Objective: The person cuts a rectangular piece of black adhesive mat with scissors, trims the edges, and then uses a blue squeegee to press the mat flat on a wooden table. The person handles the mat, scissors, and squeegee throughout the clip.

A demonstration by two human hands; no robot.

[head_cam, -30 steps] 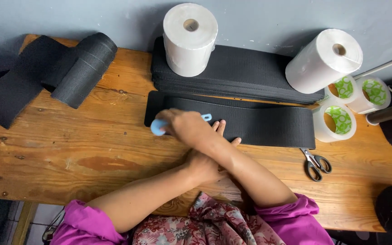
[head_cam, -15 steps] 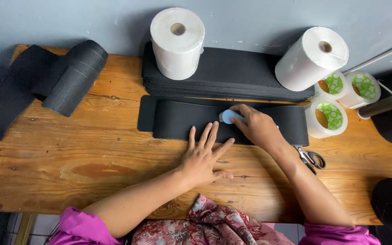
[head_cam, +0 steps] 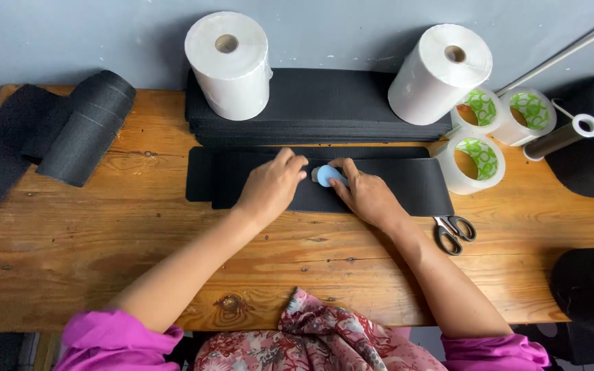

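Grey wall backed a worn wooden table (head_cam: 70,261), and one long black fabric strip (head_cam: 393,185) lay flat across its middle, the landmark for everything else. On that strip the left hand (head_cam: 269,189) pressed down with fingers curled but gripping nothing, while the right hand (head_cam: 366,196) pinched a small light-blue rounded tool (head_cam: 326,175), seemingly chalk or a marker, against the cloth.

The strip looked light, soft and limp, likely to shift unless pinned flat; it seemed best taken by an end or edge.

Behind the strip sat one stack of black fabric pieces (head_cam: 324,110), with two white paper rolls (head_cam: 228,65) standing on it. Right of the strip were three clear tape rolls (head_cam: 479,161) and one pair of black-handled scissors (head_cam: 452,230). Left of it lay one dark rolled fabric bundle (head_cam: 84,130).
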